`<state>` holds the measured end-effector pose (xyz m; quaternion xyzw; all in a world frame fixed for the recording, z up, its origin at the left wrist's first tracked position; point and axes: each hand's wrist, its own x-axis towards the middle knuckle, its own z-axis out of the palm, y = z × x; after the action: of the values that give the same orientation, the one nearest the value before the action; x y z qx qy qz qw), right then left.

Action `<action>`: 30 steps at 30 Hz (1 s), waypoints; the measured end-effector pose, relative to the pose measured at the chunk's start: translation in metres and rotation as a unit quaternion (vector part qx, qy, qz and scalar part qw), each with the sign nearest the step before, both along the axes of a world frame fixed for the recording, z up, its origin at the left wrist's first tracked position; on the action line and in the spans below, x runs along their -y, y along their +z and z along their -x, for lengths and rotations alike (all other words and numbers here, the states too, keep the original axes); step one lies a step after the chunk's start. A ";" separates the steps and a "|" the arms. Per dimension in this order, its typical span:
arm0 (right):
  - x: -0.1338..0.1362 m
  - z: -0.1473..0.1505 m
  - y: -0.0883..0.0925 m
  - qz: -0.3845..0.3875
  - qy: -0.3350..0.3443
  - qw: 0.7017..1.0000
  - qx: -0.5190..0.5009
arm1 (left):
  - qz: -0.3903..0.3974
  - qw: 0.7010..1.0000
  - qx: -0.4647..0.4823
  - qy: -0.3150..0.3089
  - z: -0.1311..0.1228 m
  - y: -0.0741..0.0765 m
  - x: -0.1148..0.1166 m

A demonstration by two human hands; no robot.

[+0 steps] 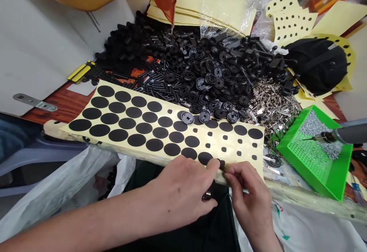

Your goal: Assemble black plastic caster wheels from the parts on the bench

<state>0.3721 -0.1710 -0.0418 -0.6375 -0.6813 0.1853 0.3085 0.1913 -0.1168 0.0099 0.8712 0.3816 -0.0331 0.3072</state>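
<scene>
A yellow backing sheet (160,153) lies along the front edge of the table, with rows of round black stickers (138,140) and several small black dots where rounds are gone. My left hand (186,189) reaches over its front edge, index finger at a small dark piece. Its other fingers curl under the palm around a partly hidden dark item with a shiny metal bit. Close beside it, my right hand (250,194) pinches thumb and finger at the same small dark piece (223,167), which is too small to name. Black plastic wheels (204,117) rest on the sheet's back edge.
Behind the sheet is a heap of black plastic parts (212,68), with a pile of small metal pieces (275,103) to its right. A green tray (329,179) holds small silvery pieces; a power screwdriver (346,133) hangs over it. A black cap (317,65) lies at back right.
</scene>
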 end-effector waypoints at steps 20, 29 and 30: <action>0.010 -0.022 0.007 -0.018 -0.126 0.924 -0.361 | 0.304 0.910 0.222 0.174 -0.005 0.006 -0.023; -0.001 -0.026 0.030 -0.033 -0.131 0.892 -0.432 | 0.395 0.731 0.444 0.335 -0.049 -0.031 0.005; -0.002 -0.026 0.030 -0.026 -0.134 0.889 -0.438 | 0.377 0.735 0.447 0.344 -0.051 -0.033 0.007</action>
<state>0.3976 -0.1689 -0.0119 -0.5686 -0.3899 0.3845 0.6139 0.2425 -0.1242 -0.0227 0.4075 0.4303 0.3266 0.7363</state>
